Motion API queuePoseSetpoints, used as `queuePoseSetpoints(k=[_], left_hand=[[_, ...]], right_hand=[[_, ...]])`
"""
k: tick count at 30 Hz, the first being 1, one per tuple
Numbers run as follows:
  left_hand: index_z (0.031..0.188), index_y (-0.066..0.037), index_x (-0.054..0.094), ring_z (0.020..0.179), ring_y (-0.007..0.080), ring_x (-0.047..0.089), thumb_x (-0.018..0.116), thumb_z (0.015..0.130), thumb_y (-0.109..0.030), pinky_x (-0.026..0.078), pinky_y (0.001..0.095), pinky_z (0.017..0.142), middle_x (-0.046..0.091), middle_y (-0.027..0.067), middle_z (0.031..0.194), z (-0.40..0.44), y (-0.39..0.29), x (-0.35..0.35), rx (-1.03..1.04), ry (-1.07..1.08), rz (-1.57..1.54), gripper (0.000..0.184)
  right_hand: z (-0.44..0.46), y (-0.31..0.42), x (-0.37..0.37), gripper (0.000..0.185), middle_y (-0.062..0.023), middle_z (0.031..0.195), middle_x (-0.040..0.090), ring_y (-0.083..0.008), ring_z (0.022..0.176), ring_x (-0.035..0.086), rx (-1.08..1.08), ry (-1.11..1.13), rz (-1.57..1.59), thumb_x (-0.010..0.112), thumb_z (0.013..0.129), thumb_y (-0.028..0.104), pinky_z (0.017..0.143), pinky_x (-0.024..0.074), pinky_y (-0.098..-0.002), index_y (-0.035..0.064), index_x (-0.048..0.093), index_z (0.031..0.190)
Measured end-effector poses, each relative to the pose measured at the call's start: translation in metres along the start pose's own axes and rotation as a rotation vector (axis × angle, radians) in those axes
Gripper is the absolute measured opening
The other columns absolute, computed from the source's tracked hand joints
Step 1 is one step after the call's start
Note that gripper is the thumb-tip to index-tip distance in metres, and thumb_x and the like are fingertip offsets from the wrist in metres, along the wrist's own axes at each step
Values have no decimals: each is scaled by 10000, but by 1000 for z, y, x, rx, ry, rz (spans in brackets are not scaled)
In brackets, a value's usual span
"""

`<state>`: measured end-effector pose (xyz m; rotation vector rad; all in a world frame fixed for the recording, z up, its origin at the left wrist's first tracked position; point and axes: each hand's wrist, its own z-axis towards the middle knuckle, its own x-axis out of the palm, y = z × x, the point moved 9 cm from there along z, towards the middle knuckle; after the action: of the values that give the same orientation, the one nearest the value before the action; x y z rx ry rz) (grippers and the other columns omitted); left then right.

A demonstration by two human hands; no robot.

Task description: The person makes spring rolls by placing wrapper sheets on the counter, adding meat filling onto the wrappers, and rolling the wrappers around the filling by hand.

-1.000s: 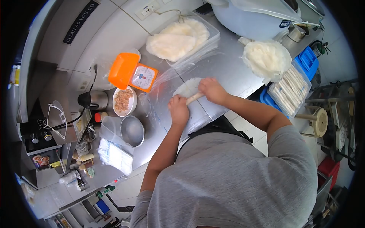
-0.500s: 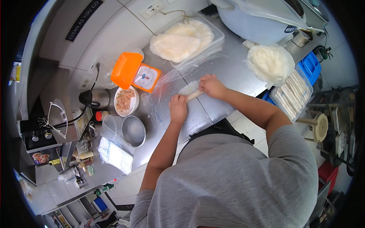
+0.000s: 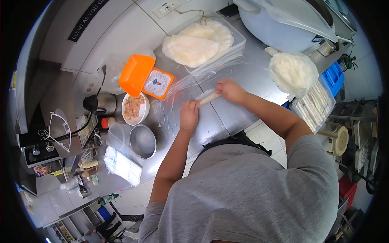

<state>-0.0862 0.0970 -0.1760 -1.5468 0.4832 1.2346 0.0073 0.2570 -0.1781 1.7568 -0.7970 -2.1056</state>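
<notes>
Between my hands lies a thin pale roll on the plastic-covered steel counter. My left hand has its fingers closed over the roll's near-left end. At the other end my right hand is closed on it too. A narrow strip of the white wrapper sheet shows just behind the roll. Further back, a clear tray holds large round white sheets. More thin white sheets sit in a plastic bag at the right. A white bowl of pinkish filling stands left of my hands.
An orange scale stands behind the bowl. A metal bowl and a plastic packet are at the left. Finished rolls fill a clear container at the right, near a large translucent tub and a stool.
The flat wrapper between my hands has been rolled up, leaving only a narrow strip. Both hands moved slightly with it, and the camera view has shifted a little.
</notes>
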Motion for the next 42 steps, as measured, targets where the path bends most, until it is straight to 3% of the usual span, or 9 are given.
queuePoseSetpoints(k=[6, 14, 17, 25, 28, 31, 37, 40, 42], left_hand=[[994, -112, 687, 1014, 311, 538, 623, 883, -201, 384, 447, 878, 587, 76, 1084, -6, -26, -26, 98, -287, 104, 156], [1170, -105, 628, 1094, 284, 522, 622, 873, -253, 366, 486, 923, 585, 88, 1125, 14, 18, -15, -104, -53, 128, 331], [1295, -75, 543, 1218, 303, 468, 587, 898, -284, 305, 529, 1023, 543, 104, 1280, 19, -11, -15, 0, -115, 253, 451], [1406, -69, 441, 1397, 284, 322, 561, 894, -216, 231, 516, 1129, 372, 127, 1499, 28, -8, 17, 91, 27, 194, 546], [1350, -64, 510, 1315, 251, 439, 642, 842, -179, 315, 468, 1092, 477, 122, 1416, 42, 25, 2, -108, 226, 221, 537], [1175, -31, 626, 1147, 202, 568, 660, 832, -96, 396, 419, 1005, 616, 102, 1241, 25, 49, -54, -498, 362, -484, 351], [906, -63, 672, 772, 143, 643, 712, 847, -120, 508, 297, 688, 695, 53, 861, 6, -42, -169, -209, -446, -1559, 91], [722, -69, 599, 606, 113, 566, 714, 852, -125, 441, 272, 534, 610, -3, 670, -11, -58, -186, -173, -620, -1354, 182], [693, -65, 544, 581, 97, 499, 711, 844, -114, 395, 262, 511, 548, -5, 627, -24, -70, -198, -192, -670, -1067, 231]], right_hand=[[-12, 31, -23, 77, -77, 968, 598, -290, 1008, 530, -218, -207, -149, 603, 839, 157, 825, 395, -392, 105, 656, 856], [10, -3, -12, 303, -78, 1081, 586, -288, 1058, 528, 44, 39, -94, 630, 780, 85, 937, 393, -452, 74, 625, 1082], [2, 34, -29, 335, -95, 1123, 579, -291, 1076, 525, -217, -251, -270, 588, 802, 76, 969, 381, -463, 52, 616, 1134], [13, 41, 9, 414, -131, 1291, 541, -309, 1216, 481, -223, -52, -224, 574, 837, 93, 1027, 362, -448, 52, 574, 1249], [47, 22, 13, 339, -127, 1227, 590, -293, 1160, 529, -146, 156, -187, 590, 869, 126, 981, 402, -424, 79, 620, 1204], [58, 2, 1, 273, -107, 1101, 651, -253, 1041, 592, -5, 362, 156, 616, 892, 162, 899, 451, -379, 99, 659, 1154], [34, 88, -30, 241, -71, 1063, 644, -151, 996, 582, 256, 474, 958, 628, 906, 128, 867, 455, -286, 49, 656, 1132], [27, 153, -109, 302, -119, 1218, 572, -217, 1095, 546, -228, -287, 698, 647, 904, 232, 921, 439, -340, 64, 658, 1154], [2, 212, -143, 407, -123, 1243, 549, -270, 1131, 513, -471, -387, 374, 672, 868, 341, 957, 404, -403, 107, 643, 1199]])
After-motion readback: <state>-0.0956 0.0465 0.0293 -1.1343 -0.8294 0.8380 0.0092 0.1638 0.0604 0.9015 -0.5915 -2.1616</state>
